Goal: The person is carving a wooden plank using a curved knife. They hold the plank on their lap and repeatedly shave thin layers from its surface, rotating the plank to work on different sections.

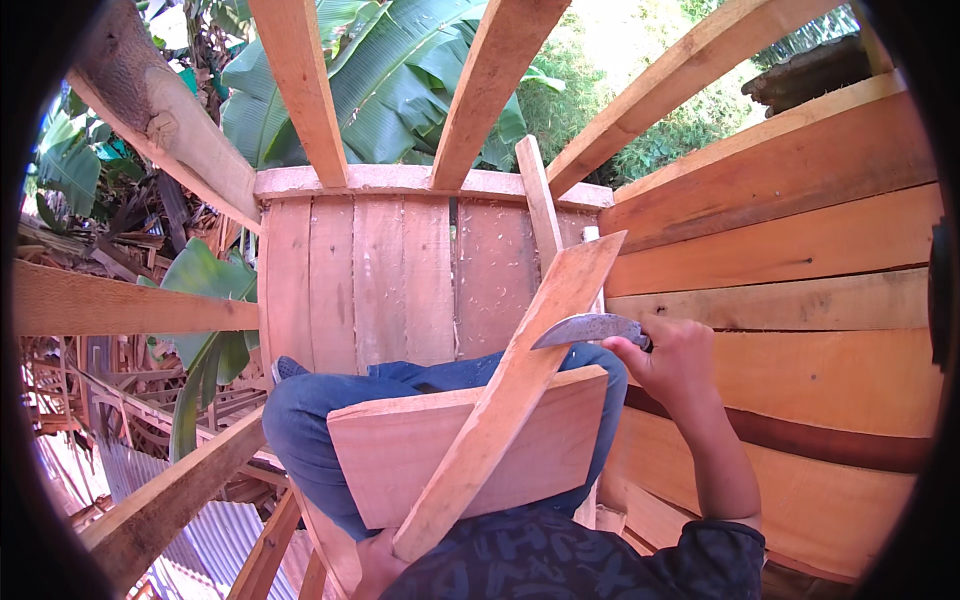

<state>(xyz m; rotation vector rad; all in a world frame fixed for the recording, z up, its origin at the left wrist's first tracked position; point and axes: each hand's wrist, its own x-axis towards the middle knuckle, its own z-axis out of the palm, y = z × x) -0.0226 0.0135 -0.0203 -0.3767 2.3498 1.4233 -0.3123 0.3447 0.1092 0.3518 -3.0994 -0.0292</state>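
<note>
My right hand (682, 362) is closed around the handle of a knife with a broad, curved blade (592, 328). The blade's tip lies over the upper part of a long wooden plank (500, 390). That plank slants from my waist up to the right, across a wide flat board (400, 455) resting on my folded legs (315, 425). At the plank's lower end, my left hand (378, 562) grips its edge; some of its fingers are out of sight. The plank's upper end is cut at a slant.
I sit on a plank floor (380, 290) scattered with pale shavings. To the right rises a wall of boards (780, 300). Wooden posts (305, 90) stand around the front and left, with banana leaves (400, 80) beyond. A narrow stick (540, 205) leans by the front edge.
</note>
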